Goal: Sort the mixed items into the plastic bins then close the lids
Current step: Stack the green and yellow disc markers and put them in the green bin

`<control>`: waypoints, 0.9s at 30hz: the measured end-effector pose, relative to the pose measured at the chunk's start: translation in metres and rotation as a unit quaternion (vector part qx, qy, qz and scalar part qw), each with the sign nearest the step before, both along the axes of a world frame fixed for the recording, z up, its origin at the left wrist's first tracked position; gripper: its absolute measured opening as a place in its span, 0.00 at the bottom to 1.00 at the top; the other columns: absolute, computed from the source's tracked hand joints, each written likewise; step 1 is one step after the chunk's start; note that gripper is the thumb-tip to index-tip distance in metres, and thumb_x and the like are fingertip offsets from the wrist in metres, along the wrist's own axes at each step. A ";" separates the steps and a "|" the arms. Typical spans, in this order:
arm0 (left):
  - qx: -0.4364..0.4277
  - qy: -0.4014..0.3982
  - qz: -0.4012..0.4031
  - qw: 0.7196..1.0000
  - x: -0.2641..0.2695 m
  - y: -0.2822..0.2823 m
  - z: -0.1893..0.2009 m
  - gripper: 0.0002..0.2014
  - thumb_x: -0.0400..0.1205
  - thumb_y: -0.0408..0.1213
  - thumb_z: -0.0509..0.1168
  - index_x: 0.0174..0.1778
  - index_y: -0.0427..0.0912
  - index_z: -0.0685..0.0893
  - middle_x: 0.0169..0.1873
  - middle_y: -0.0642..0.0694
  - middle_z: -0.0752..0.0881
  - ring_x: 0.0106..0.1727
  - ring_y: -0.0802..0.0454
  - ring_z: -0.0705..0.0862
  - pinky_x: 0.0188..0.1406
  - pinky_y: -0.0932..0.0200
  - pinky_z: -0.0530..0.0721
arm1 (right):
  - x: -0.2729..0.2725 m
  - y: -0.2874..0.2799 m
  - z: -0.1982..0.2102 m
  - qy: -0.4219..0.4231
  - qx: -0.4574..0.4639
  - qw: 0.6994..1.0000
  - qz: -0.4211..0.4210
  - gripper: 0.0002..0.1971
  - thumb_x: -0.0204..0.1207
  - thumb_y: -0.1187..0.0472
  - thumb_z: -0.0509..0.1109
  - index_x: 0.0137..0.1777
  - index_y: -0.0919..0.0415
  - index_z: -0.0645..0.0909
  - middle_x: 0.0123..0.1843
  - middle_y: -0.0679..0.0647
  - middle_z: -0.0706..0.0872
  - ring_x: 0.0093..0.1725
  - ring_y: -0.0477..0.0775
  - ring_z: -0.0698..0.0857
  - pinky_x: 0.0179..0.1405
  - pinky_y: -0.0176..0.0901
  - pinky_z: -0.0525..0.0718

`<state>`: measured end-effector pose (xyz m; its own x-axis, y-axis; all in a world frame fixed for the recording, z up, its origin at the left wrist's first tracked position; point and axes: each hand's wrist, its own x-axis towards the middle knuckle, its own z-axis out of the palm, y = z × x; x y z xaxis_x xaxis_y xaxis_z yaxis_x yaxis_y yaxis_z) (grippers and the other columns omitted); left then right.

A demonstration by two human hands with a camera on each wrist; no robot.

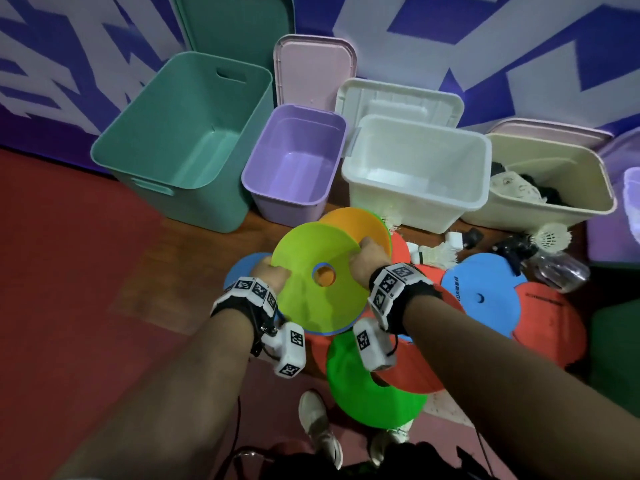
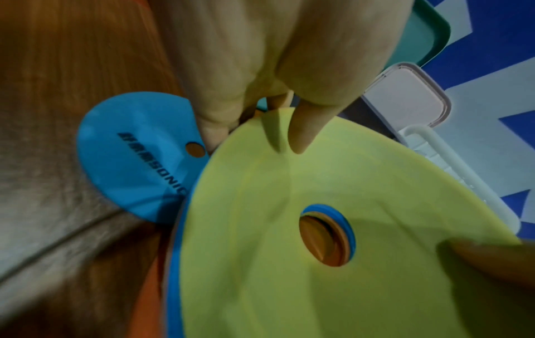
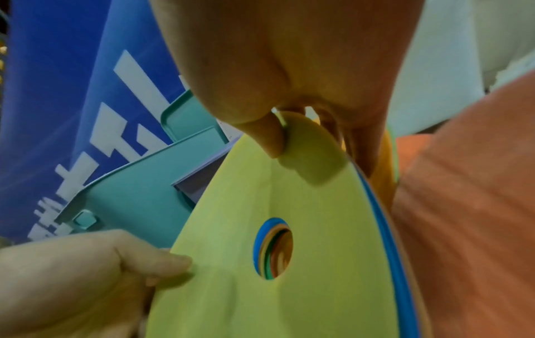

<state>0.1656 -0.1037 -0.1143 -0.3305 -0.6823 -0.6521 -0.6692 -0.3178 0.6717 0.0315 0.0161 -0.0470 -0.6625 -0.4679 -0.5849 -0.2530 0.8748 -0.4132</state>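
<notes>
I hold a stack of flat disc cones with a yellow-green one on top, blue and orange ones beneath. My left hand pinches its left rim, thumb on top. My right hand pinches the right rim, thumb on top, and an orange disc sticks out behind it. Open bins stand beyond: teal, purple, white, and a cream bin holding shuttlecocks and dark items.
More discs lie on the floor: blue, red, green, another blue. Shuttlecocks, small chargers and a clear bottle lie right. Lids lean on the wall: teal, pink, white.
</notes>
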 end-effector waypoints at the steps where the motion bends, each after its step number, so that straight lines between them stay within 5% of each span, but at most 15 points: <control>1: -0.001 -0.004 0.003 1.000 0.001 0.003 0.001 0.04 0.78 0.29 0.67 0.43 0.44 0.81 0.50 0.41 0.86 0.54 0.40 0.84 0.59 0.47 0.82 | 0.001 0.002 -0.003 -0.008 -0.005 1.000 -0.002 0.16 0.82 0.64 0.58 0.68 0.67 0.69 0.67 0.67 0.78 0.65 0.67 0.79 0.58 0.49 0.77; 5: -0.029 0.007 0.021 0.999 0.002 0.009 0.000 0.04 0.76 0.34 0.68 0.38 0.44 0.79 0.46 0.41 0.84 0.50 0.43 0.82 0.54 0.52 0.80 | 0.007 0.011 -0.002 0.024 -0.046 0.999 -0.006 0.15 0.80 0.65 0.59 0.67 0.63 0.69 0.58 0.67 0.83 0.60 0.68 0.82 0.52 0.50 0.79; 10: -0.042 0.057 0.040 0.997 -0.018 0.008 0.017 0.23 0.78 0.27 0.65 0.70 0.41 0.74 0.53 0.46 0.82 0.54 0.45 0.82 0.59 0.52 0.80 | -0.007 0.020 0.015 0.086 -0.169 0.980 -0.067 0.11 0.79 0.65 0.60 0.60 0.62 0.71 0.49 0.63 0.83 0.51 0.65 0.82 0.45 0.47 0.75; 14: 0.020 0.091 0.026 0.995 -0.042 0.015 0.025 0.07 0.82 0.27 0.63 0.54 0.37 0.81 0.44 0.47 0.89 0.48 0.43 0.83 0.52 0.51 0.78 | -0.029 0.027 0.012 0.090 -0.173 0.970 -0.146 0.11 0.79 0.64 0.63 0.61 0.61 0.72 0.54 0.63 0.83 0.55 0.66 0.83 0.52 0.51 0.80; 16: 0.035 0.058 -0.009 0.998 -0.048 0.022 0.024 0.20 0.83 0.31 0.63 0.72 0.35 0.73 0.60 0.42 0.83 0.60 0.41 0.80 0.58 0.50 0.78 | -0.035 0.030 0.003 0.087 -0.170 0.969 -0.157 0.13 0.77 0.65 0.65 0.61 0.62 0.72 0.54 0.60 0.83 0.56 0.66 0.83 0.54 0.52 0.82; 19: 0.047 0.038 -0.025 0.998 -0.050 0.028 0.017 0.30 0.82 0.32 0.65 0.80 0.42 0.64 0.76 0.41 0.70 0.72 0.43 0.73 0.71 0.47 0.74 | -0.038 0.030 -0.008 0.102 -0.134 0.973 -0.157 0.23 0.74 0.66 0.68 0.69 0.60 0.69 0.66 0.62 0.79 0.64 0.65 0.79 0.62 0.52 0.78; 23: 0.072 0.034 -0.017 0.997 -0.047 0.030 0.011 0.32 0.83 0.33 0.65 0.82 0.48 0.60 0.80 0.43 0.64 0.74 0.41 0.71 0.69 0.45 0.76 | -0.042 0.029 -0.013 -0.006 -0.084 0.979 -0.188 0.31 0.77 0.63 0.68 0.78 0.63 0.60 0.71 0.63 0.76 0.67 0.65 0.78 0.59 0.48 0.77; 27: 0.085 0.045 0.012 0.995 -0.044 0.029 0.011 0.32 0.83 0.32 0.64 0.82 0.48 0.60 0.77 0.44 0.68 0.69 0.45 0.74 0.59 0.50 0.78 | -0.047 0.029 -0.014 -0.007 -0.075 0.982 -0.175 0.19 0.78 0.68 0.63 0.69 0.66 0.75 0.64 0.64 0.83 0.62 0.64 0.82 0.51 0.45 0.78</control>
<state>0.1215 -0.0747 -0.1032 -0.3771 -0.5734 -0.7274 -0.5996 -0.4474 0.6635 -0.0157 0.0452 -0.0615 -0.7901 -0.2940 -0.5379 0.0597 0.8364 -0.5448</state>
